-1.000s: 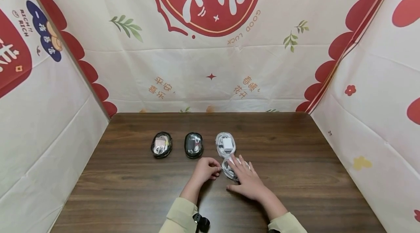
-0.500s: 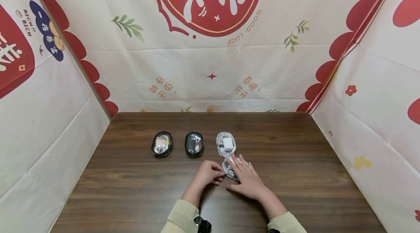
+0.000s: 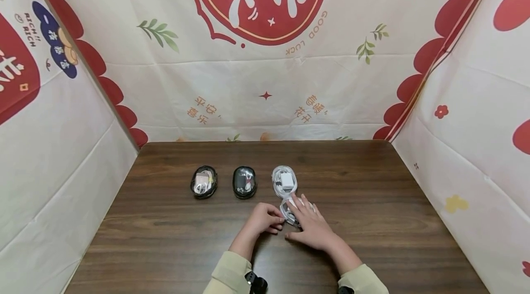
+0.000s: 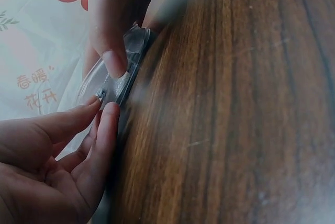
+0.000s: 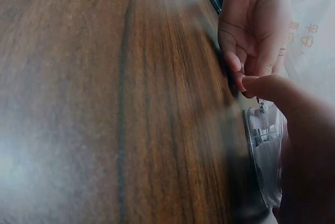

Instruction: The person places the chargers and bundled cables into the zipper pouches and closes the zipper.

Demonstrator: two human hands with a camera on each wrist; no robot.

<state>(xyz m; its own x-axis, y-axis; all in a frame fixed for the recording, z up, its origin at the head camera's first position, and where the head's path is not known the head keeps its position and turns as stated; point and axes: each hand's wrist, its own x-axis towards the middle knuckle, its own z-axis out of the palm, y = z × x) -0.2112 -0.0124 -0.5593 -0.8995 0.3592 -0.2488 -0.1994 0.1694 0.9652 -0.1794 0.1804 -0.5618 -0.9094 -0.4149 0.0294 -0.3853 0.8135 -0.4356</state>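
A clear oval zip pouch with white trim (image 3: 286, 211) lies on the table, a white cable and other small items inside. My right hand (image 3: 313, 229) rests over its right part with fingers spread, hiding much of it. At the pouch's near left edge, my left hand (image 3: 262, 218) pinches the small metal zipper pull (image 4: 100, 94) between thumb and forefinger. The right wrist view shows the pull (image 5: 263, 107) at the end of the clear pouch (image 5: 268, 156), by the left fingertips.
Just behind it is another white-edged pouch (image 3: 284, 181) with a white charger and cable. Two black-edged pouches (image 3: 244, 182) stand in the same row to the left, the farther one (image 3: 204, 182) holding a pinkish charger. Printed cloth (image 3: 265, 73) hangs around the wooden table (image 3: 174, 239).
My left hand has moved slightly right and toward me, along the pouch's near left edge, mostly in the first half second. The right hand stays in place on the pouch.
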